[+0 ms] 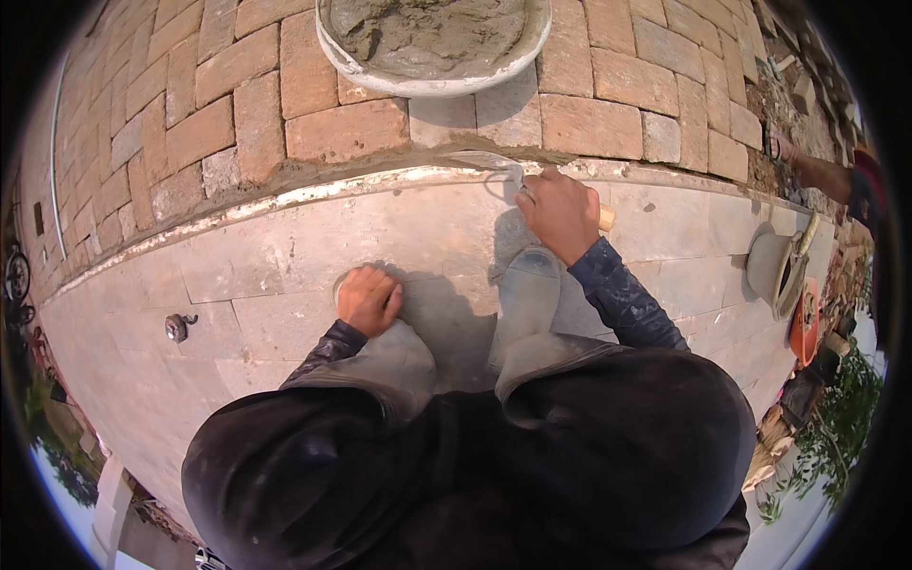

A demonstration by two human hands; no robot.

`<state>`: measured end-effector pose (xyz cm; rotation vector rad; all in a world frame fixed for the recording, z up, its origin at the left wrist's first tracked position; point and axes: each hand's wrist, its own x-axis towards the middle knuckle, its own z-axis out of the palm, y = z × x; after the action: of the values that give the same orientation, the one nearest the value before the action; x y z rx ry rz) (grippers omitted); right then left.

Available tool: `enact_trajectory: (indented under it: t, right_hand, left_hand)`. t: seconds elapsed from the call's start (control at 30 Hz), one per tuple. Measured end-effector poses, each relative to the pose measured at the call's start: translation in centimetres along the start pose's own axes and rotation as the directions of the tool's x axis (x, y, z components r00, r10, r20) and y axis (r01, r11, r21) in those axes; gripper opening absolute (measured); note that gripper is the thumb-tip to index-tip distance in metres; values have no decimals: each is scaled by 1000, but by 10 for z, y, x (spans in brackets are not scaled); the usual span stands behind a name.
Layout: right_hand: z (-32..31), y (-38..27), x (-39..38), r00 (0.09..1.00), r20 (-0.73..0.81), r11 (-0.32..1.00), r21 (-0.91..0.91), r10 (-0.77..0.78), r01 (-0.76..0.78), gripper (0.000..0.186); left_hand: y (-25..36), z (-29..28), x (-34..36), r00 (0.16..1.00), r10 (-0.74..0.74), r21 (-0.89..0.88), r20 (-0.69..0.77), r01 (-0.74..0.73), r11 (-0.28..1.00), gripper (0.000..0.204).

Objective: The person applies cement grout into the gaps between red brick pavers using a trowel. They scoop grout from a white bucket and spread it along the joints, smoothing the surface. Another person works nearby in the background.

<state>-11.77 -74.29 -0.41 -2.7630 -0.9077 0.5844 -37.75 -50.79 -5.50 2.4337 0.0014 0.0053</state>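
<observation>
My right hand [559, 217] is closed round the wooden handle [606, 218] of a trowel. The trowel's thin metal blade [480, 159] lies along the mortar joint [380, 169] between the brick paving and the pale slabs, partly blurred. My left hand [369, 300] rests at the toe of my left boot [404, 356], its fingers curled in and nothing seen in them. Beyond the joint, a round pale tub [432, 87] stands on the bricks, holding wet grey mortar [432, 38].
Herringbone brick paving [351, 133] spreads on the far side. On the pale slabs [209, 271] lies a small dark round object [177, 327] at left. A bucket [768, 266] and an orange container [805, 323] are at right. Another person's arm [822, 178] reaches in at far right.
</observation>
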Motion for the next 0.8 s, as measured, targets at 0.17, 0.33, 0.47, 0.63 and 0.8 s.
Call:
enact_trajectory:
  t: [0.17, 0.33, 0.47, 0.63, 0.8]
  right_hand:
    - [-37, 41, -23, 999, -17, 995, -83, 46, -47, 24]
    - [-54, 33, -35, 999, 18, 996, -71, 50, -48, 26]
    - [-25, -6, -26, 995, -41, 990, 102, -92, 96, 27]
    - [29, -63, -8, 947, -127, 927, 198, -296, 317, 22]
    - [56, -81, 14, 958, -29, 953, 95, -285, 287, 23]
  left_hand:
    - [-1, 0, 0, 1000, 0, -4, 6, 0, 1000, 6]
    - [-1, 0, -2, 1000, 3, -17, -14, -3, 1000, 8]
    - [0, -1, 1, 1000, 6, -24, -15, -6, 1000, 8]
    - [-1, 2, 0, 1000, 4, -3, -4, -4, 1000, 9]
    - [2, 1, 0, 1000, -16, 7, -8, 16, 1000, 12]
